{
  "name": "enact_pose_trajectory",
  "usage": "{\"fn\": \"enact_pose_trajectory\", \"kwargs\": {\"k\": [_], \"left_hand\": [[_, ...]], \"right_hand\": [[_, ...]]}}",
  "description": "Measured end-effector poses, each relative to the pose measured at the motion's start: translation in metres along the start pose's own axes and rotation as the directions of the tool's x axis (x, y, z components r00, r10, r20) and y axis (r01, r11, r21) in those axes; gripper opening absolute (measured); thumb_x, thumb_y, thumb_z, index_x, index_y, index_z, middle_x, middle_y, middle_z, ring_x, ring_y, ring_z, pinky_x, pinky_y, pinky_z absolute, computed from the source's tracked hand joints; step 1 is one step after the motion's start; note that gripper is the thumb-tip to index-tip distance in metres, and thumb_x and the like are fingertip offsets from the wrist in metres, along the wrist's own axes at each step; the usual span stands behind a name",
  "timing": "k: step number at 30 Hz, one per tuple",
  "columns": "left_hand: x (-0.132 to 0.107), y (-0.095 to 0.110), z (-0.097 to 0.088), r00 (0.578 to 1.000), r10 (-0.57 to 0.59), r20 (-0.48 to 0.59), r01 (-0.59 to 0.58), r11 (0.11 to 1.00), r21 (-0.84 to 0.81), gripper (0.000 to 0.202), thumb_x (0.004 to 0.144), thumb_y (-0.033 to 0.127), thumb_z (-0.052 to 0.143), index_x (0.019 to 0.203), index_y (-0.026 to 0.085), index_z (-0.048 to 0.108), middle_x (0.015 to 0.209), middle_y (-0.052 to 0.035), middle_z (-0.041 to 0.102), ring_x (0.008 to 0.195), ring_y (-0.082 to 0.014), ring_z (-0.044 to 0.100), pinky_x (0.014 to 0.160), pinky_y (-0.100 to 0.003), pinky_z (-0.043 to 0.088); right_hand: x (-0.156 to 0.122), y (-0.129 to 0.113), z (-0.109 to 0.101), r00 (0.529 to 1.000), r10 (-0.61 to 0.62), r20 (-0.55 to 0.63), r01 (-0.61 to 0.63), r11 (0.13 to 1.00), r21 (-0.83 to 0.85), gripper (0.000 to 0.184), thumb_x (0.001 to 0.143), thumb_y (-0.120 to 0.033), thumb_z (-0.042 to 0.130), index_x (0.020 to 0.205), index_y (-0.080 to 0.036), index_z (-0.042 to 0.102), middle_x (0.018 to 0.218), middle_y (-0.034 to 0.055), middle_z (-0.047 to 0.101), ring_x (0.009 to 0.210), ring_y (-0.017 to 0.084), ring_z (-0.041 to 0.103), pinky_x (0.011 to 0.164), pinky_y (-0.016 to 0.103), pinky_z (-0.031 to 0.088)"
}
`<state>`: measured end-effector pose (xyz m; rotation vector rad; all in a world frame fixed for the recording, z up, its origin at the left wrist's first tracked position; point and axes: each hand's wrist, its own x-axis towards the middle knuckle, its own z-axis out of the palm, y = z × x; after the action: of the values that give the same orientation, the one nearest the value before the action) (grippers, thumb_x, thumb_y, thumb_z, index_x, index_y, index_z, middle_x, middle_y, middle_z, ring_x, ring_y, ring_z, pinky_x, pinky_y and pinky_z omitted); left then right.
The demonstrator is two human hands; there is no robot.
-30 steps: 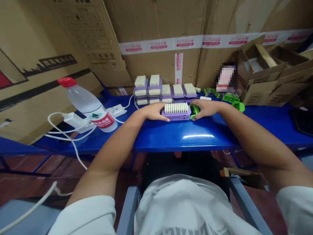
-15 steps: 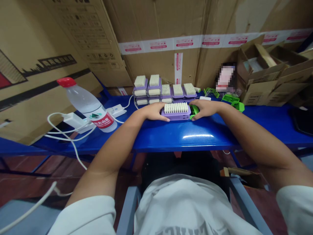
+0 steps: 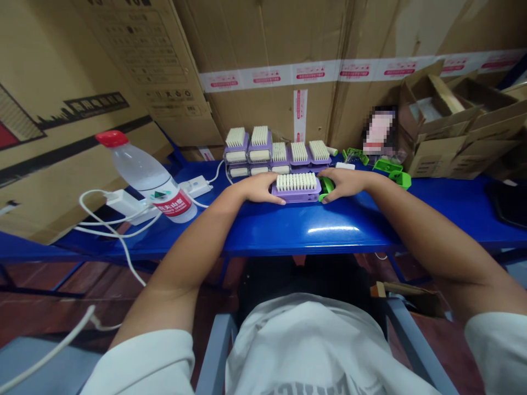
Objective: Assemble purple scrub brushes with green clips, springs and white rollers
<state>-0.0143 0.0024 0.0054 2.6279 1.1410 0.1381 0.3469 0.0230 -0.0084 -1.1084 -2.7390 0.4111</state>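
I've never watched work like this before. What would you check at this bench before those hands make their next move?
1. Left hand against the left end of the purple scrubbing brush: ok.
2. Right hand at the brush's right end: ok.
3. Firmness of each hand's grip: cannot tell.
4. Green plastic part under the right hand: cannot tell whether it is held or joined to the brush.
5. Brush bristles facing up: ok.
6. Stacked brushes behind, standing in rows and apart from the hands: ok.
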Motion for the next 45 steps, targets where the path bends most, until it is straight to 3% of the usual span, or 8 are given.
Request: {"fn": "enact_pose_trajectory", "kwargs": {"k": [9,16,33,39,45], "left_hand": [[0.000,0.000,-0.001,1.000,0.000,0.008,0.001,1.000,-0.011,0.101,0.086,0.071,0.088,0.170,0.021,0.062,0.175,-0.0174,0.068,0.155,-0.0435,0.069,0.129,-0.051,0.055],[0.000,0.001,-0.001,1.000,-0.008,0.012,0.008,1.000,-0.029,0.105,0.084,0.072,0.088,0.171,0.021,0.061,0.176,-0.0178,0.067,0.156,-0.0441,0.068,0.131,-0.053,0.054],[0.000,0.001,-0.001,1.000,-0.012,0.008,0.012,1.000,0.018,0.099,0.086,0.071,0.088,0.166,0.019,0.064,0.173,-0.0184,0.069,0.153,-0.0432,0.071,0.128,-0.050,0.056],[0.001,0.000,-0.001,1.000,0.007,0.001,-0.007,1.000,0.011,0.094,0.086,0.070,0.089,0.164,0.023,0.067,0.170,-0.0156,0.072,0.149,-0.0413,0.073,0.125,-0.048,0.058],[0.002,0.002,-0.001,1.000,-0.013,0.002,0.013,1.000,0.002,0.095,0.084,0.072,0.088,0.161,0.019,0.068,0.168,-0.0176,0.073,0.148,-0.0419,0.073,0.125,-0.049,0.057]], "right_hand": [[0.001,-0.007,-0.001,0.999,0.049,0.018,-0.049,0.999,-0.016,0.114,0.071,-0.074,0.097,0.162,-0.011,0.070,0.163,0.0271,0.074,0.145,0.053,0.074,0.129,0.072,0.057],[0.002,0.003,0.003,1.000,-0.026,-0.008,0.026,1.000,-0.006,0.107,0.073,-0.072,0.098,0.161,-0.018,0.073,0.155,0.0201,0.080,0.138,0.049,0.078,0.125,0.067,0.062],[0.001,-0.005,0.001,1.000,0.027,0.013,-0.027,0.999,0.018,0.115,0.072,-0.073,0.097,0.164,-0.012,0.069,0.165,0.0259,0.073,0.148,0.053,0.072,0.130,0.071,0.056],[0.001,0.000,0.002,1.000,0.015,0.008,-0.015,1.000,0.018,0.114,0.073,-0.072,0.098,0.167,-0.016,0.068,0.164,0.0220,0.075,0.147,0.051,0.073,0.131,0.067,0.056],[0.002,0.005,0.004,1.000,-0.015,-0.006,0.015,1.000,0.012,0.113,0.074,-0.074,0.098,0.168,-0.018,0.068,0.162,0.0201,0.077,0.145,0.049,0.075,0.129,0.067,0.058]]}}
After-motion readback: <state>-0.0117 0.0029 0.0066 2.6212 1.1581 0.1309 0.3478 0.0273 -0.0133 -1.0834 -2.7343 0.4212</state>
